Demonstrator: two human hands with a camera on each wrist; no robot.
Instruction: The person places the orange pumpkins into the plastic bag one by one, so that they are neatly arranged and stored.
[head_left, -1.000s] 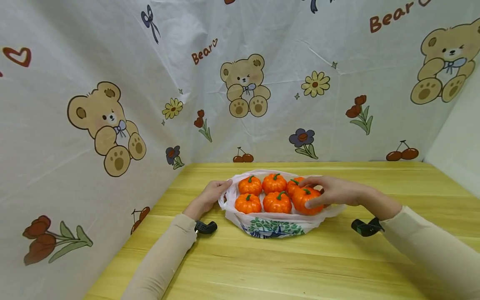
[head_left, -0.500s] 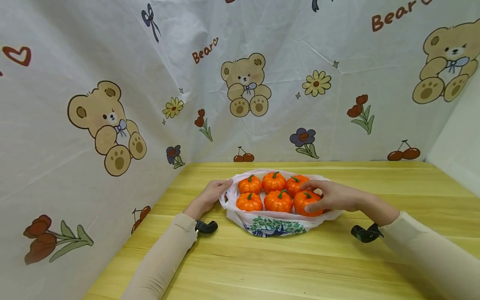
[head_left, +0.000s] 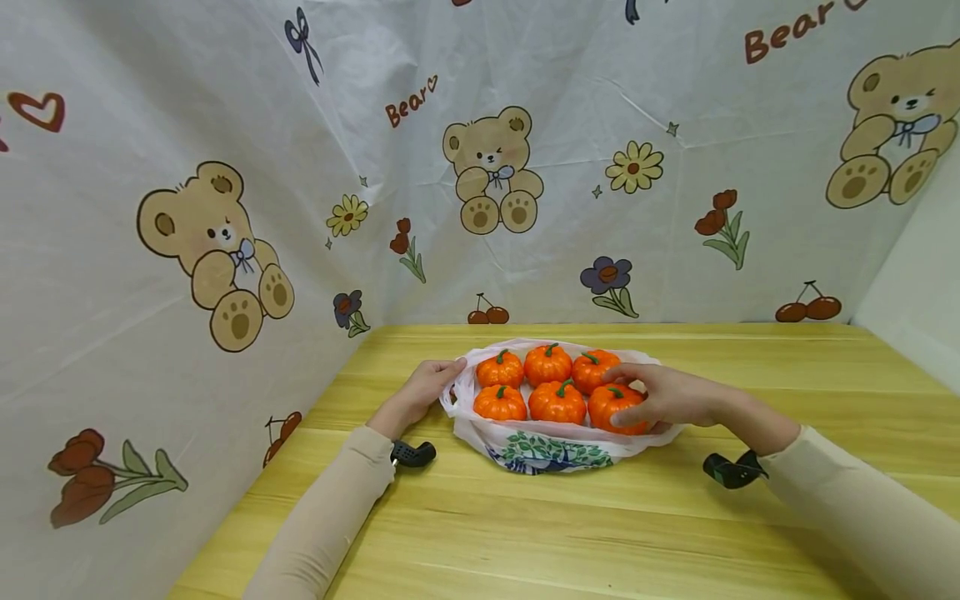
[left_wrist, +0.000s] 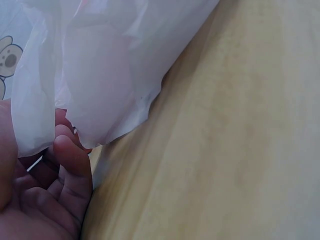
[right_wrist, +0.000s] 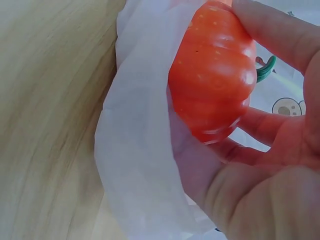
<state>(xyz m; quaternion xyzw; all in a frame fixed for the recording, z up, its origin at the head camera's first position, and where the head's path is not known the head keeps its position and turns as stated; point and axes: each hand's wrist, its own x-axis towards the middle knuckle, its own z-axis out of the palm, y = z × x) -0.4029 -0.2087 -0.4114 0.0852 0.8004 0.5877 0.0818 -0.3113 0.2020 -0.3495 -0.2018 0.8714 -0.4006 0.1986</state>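
A white plastic bag (head_left: 487, 437) with a green tree print lies spread wide on the table, mouth upward. Several orange toy pumpkins with green stems sit inside it in two rows. The left hand (head_left: 427, 385) pinches the bag's left edge at a handle loop; its fingers (left_wrist: 72, 155) show under the film in the left wrist view. On the other side, the right hand (head_left: 682, 396) holds the front right pumpkin (head_left: 613, 405), thumb and fingers round its sides. That pumpkin (right_wrist: 215, 70) rests within the bag's rim, and film drapes against the thumb side in the right wrist view.
The bag stands toward the back of a light wooden table (head_left: 525, 533). A bear-print cloth (head_left: 360, 267) hangs behind and along the left. Black devices are strapped at the left wrist (head_left: 412, 454) and right wrist (head_left: 733, 469).
The right hand has set its pumpkin down into the front right spot, uncovering more of the pumpkin behind. The left hand keeps its place on the bag's edge.
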